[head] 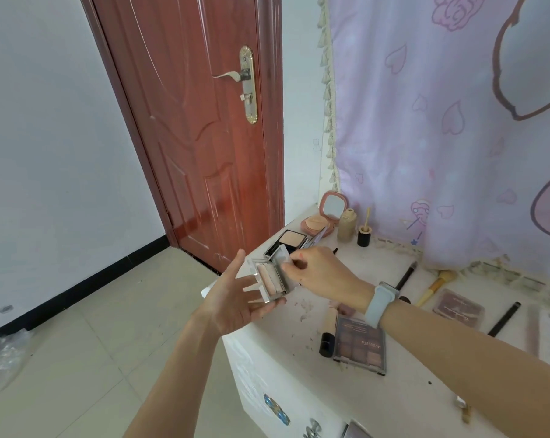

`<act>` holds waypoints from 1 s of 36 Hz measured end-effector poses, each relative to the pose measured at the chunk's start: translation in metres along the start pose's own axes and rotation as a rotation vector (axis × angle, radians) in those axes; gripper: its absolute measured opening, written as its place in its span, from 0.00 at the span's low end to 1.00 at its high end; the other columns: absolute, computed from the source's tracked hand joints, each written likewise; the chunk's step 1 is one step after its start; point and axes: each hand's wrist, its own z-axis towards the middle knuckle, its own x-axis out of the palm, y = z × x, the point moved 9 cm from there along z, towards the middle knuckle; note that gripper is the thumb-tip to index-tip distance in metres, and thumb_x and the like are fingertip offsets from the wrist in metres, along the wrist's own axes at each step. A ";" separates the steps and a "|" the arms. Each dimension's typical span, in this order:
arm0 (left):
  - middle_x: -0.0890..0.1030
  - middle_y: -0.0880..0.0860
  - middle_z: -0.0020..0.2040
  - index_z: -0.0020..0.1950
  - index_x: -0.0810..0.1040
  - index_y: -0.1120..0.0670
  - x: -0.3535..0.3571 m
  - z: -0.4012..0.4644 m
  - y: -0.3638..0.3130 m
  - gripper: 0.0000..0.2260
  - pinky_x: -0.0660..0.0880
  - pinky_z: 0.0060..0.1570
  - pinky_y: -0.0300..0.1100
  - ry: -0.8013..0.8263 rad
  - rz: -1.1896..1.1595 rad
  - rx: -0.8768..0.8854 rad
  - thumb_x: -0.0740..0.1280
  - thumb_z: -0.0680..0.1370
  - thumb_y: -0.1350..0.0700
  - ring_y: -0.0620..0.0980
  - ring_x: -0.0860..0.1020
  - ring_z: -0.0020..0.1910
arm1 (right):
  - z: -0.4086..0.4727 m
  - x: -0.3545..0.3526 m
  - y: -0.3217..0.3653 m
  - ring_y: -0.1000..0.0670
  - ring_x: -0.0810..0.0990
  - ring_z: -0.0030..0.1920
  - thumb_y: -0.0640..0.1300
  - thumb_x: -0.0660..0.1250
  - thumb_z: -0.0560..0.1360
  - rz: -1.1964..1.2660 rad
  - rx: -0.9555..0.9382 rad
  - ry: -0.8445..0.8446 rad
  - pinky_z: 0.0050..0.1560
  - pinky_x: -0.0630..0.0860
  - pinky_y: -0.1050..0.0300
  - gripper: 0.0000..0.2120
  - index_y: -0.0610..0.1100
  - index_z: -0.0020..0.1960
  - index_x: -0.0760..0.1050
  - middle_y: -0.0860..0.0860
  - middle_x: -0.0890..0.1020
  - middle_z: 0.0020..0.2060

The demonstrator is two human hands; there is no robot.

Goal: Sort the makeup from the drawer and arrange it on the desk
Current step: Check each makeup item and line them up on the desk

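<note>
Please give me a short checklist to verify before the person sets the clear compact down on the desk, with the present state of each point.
1. Left hand supports the clear compact from below with straight fingers: ok.
2. Right hand has a grip on the compact's upper edge: ok.
3. Compact is over the white desk: not ok, it hangs at the desk's left edge.
4. Compact lid closed: cannot tell.
5. Free spot between the black compact and the eyeshadow palette: ok, bare surface shows there.
6. Foundation tube out of the way: ok, it lies beside the palette.
</note>
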 end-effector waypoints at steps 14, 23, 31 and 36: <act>0.81 0.64 0.42 0.51 0.76 0.59 -0.061 0.003 -0.038 0.10 0.79 0.28 0.40 -0.504 0.408 0.364 0.66 0.78 0.53 0.61 0.83 0.33 | 0.004 0.030 -0.043 0.49 0.82 0.29 0.39 0.66 0.72 0.407 0.525 0.000 0.44 0.81 0.44 0.09 0.39 0.33 0.72 0.46 0.77 0.27; 0.72 0.55 0.63 0.66 0.72 0.54 -0.038 0.003 -0.055 0.20 0.69 0.60 0.48 -0.711 1.229 0.700 0.66 0.76 0.48 0.56 0.72 0.61 | 0.002 0.036 -0.047 0.41 0.84 0.39 0.33 0.67 0.71 0.652 0.685 -0.040 0.43 0.82 0.46 0.07 0.33 0.48 0.77 0.38 0.82 0.41; 0.80 0.47 0.58 0.55 0.82 0.46 0.003 -0.014 -0.027 0.13 0.70 0.47 0.54 -0.540 1.816 1.152 0.60 0.76 0.48 0.54 0.77 0.55 | -0.002 0.036 -0.051 0.40 0.83 0.42 0.34 0.67 0.71 0.691 0.719 -0.084 0.40 0.82 0.47 0.12 0.30 0.54 0.75 0.35 0.81 0.48; 0.81 0.46 0.57 0.56 0.81 0.47 0.001 -0.012 -0.030 0.17 0.71 0.45 0.51 -0.436 1.897 1.131 0.55 0.76 0.48 0.49 0.80 0.54 | -0.004 0.034 -0.051 0.37 0.82 0.47 0.34 0.66 0.71 0.681 0.716 -0.095 0.48 0.80 0.41 0.16 0.29 0.57 0.74 0.33 0.80 0.51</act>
